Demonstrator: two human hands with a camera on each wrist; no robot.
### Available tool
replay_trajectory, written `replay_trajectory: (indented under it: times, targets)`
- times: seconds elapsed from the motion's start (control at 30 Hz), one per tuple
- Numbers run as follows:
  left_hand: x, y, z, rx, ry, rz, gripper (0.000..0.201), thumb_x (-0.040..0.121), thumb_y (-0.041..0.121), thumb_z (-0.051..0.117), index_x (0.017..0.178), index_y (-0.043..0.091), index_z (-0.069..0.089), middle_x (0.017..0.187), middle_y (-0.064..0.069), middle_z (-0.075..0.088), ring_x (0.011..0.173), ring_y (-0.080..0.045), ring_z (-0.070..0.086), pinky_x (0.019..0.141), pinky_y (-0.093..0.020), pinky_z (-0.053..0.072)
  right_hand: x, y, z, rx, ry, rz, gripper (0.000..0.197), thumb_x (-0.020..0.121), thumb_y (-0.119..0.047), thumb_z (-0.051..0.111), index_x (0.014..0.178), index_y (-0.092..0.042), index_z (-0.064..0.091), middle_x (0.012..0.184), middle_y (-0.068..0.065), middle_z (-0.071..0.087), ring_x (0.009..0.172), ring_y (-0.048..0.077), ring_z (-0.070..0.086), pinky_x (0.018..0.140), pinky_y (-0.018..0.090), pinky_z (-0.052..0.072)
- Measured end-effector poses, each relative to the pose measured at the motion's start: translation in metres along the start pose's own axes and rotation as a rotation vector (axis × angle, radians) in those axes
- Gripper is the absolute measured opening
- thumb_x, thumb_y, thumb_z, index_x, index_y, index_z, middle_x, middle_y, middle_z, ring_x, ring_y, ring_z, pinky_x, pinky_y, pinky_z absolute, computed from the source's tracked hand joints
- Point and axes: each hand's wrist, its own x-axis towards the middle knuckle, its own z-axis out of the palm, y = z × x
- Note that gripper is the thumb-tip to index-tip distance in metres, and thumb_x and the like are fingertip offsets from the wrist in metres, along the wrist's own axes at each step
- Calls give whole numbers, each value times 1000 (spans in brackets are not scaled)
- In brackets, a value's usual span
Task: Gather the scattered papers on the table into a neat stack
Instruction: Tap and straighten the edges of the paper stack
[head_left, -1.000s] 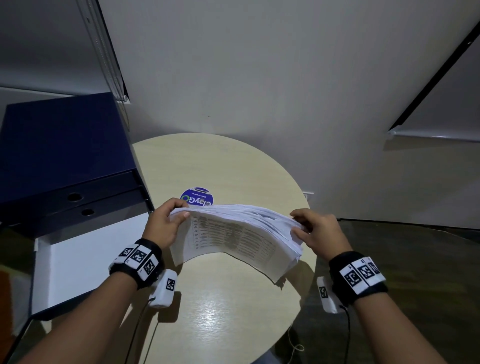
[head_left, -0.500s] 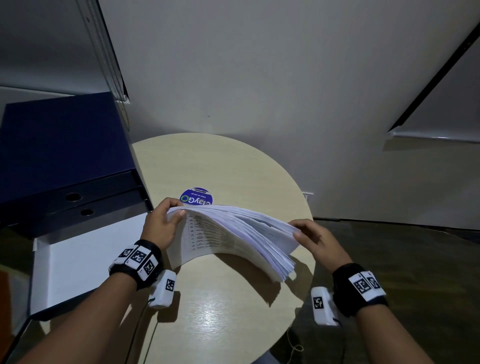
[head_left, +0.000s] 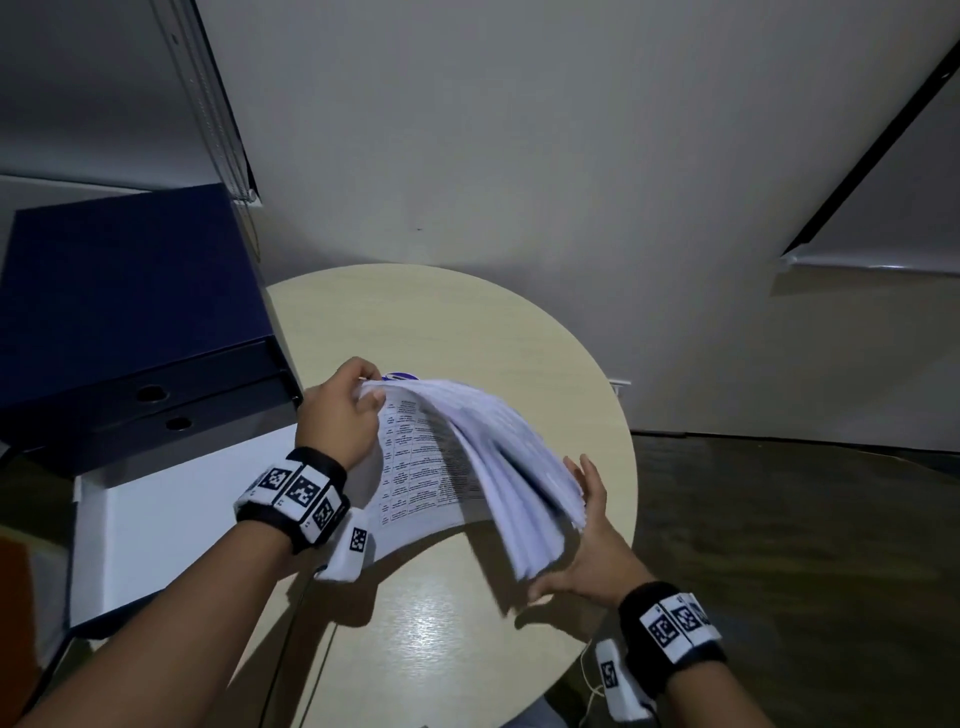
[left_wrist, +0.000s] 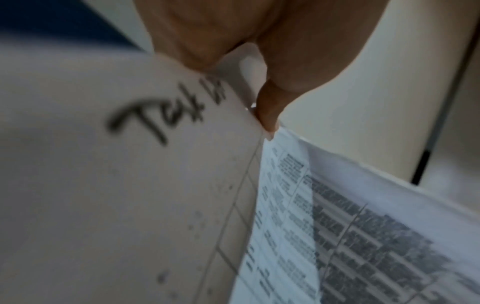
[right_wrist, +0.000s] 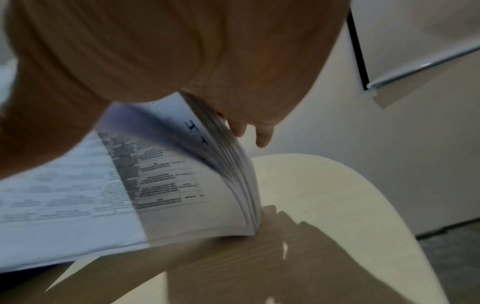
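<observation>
A thick sheaf of printed white papers (head_left: 467, 457) hangs above the round beige table (head_left: 467, 322), bent into an arch and fanned at its right end. My left hand (head_left: 343, 415) pinches the sheaf's left end, thumb on top; the left wrist view shows the fingers (left_wrist: 270, 115) curled on the paper (left_wrist: 130, 185) edge. My right hand (head_left: 587, 551) lies flat and open against the fanned right edge, fingers straight. In the right wrist view the palm (right_wrist: 182, 61) presses the page edges (right_wrist: 233, 164).
A dark blue box file (head_left: 130, 322) with two round holes stands at the left, with a white open box (head_left: 171, 525) in front of it. A blue round sticker (head_left: 400, 375) peeks out behind the papers. The wall rises close behind the table.
My right hand has let go of the sheaf's right end, dropped lower and opened flat against the edges. The papers' right end has swung down and toward me. The left hand holds as before.
</observation>
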Motion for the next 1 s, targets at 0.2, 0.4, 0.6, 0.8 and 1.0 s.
replay_trajectory:
  times: [0.2, 0.4, 0.6, 0.8, 1.0]
  targets:
    - [5, 24, -13, 38, 54, 121, 10, 86, 11, 63, 92, 19, 64, 77, -4, 68, 72, -25, 56, 67, -25, 36, 10, -7, -1, 183, 202, 62, 147, 58, -19, 97, 151, -48, -13, 141, -16, 29, 129, 5, 39, 113, 40, 35]
    - [-7, 4, -13, -158, 47, 184, 12, 88, 5, 63, 88, 17, 61, 79, 1, 66, 73, -12, 58, 65, -14, 42, 22, -24, -14, 453, 632, -74, 23, 97, -5, 61, 107, -25, 61, 104, 2, 69, 89, 3, 67, 78, 32, 57]
    - [-30, -37, 13, -279, -164, -2, 18, 92, 9, 58, 93, 27, 56, 100, 10, 67, 97, -14, 62, 79, -36, 50, 15, -20, -12, 378, 555, -49, 35, 99, -15, 56, 122, -38, 43, 111, -13, 59, 103, 7, 60, 79, 30, 55]
    - [-29, -44, 16, -156, -187, 118, 18, 91, 9, 60, 93, 27, 60, 95, 20, 65, 89, 4, 58, 72, -22, 45, 17, -12, -2, 355, 578, -6, 30, 101, -12, 54, 110, -40, 49, 107, -15, 63, 104, 5, 61, 83, 31, 53]
    - [-28, -44, 10, -119, -168, 87, 13, 89, 12, 63, 92, 25, 63, 86, 15, 67, 80, 2, 59, 65, -25, 43, 14, -4, 1, 407, 576, 20, 43, 94, -1, 59, 111, -40, 50, 106, -8, 64, 102, 14, 63, 80, 32, 53]
